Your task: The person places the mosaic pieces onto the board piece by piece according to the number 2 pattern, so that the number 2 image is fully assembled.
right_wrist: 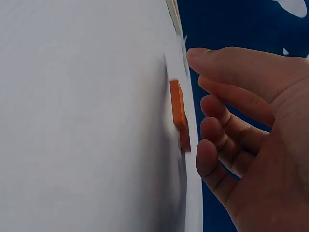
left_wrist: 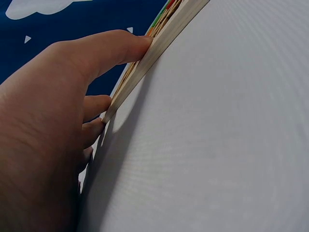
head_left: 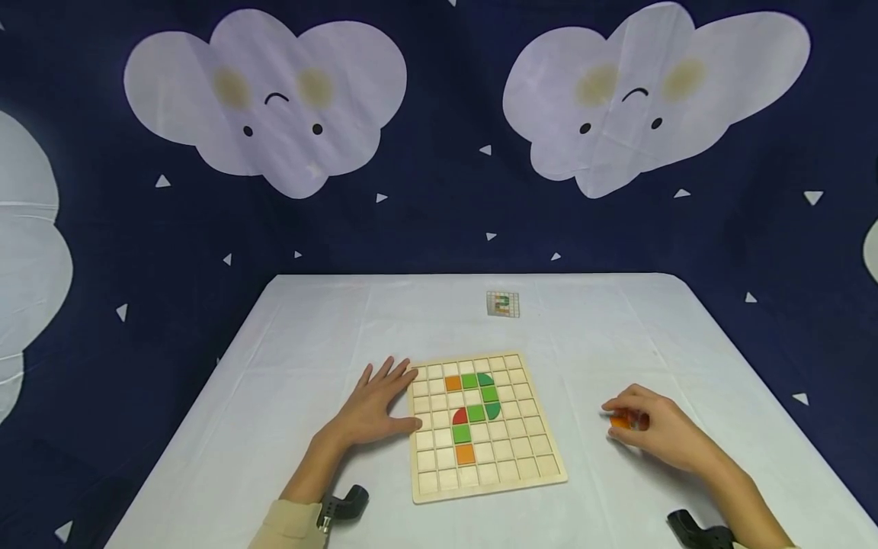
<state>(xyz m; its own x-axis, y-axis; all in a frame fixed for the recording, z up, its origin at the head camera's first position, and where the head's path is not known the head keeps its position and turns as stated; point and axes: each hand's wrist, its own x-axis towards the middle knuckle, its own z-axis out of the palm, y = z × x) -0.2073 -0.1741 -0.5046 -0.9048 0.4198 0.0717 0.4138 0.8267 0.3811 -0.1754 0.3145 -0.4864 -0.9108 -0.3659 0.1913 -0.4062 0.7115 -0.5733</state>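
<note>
A square wooden grid board (head_left: 524,470) lies on the table, with orange, green and red tiles in some of its cells. Spread along the board's left edge, my left hand (head_left: 373,408) touches it with thumb and fingertips, as the left wrist view also shows. Over to the right, my right hand (head_left: 661,431) hovers with loosely bent fingers above an orange tile (head_left: 620,422). In the right wrist view the orange tile (right_wrist: 177,104) lies on the cloth, apart from the fingers. A darker orange-red piece (right_wrist: 185,140) adjoins it, partly hidden.
A small card (head_left: 503,304) with a printed grid pattern lies near the far edge of the white table (head_left: 329,328). Behind the table hangs a dark blue cloth (head_left: 446,229) with white clouds. Black wrist devices (head_left: 350,503) sit at both wrists.
</note>
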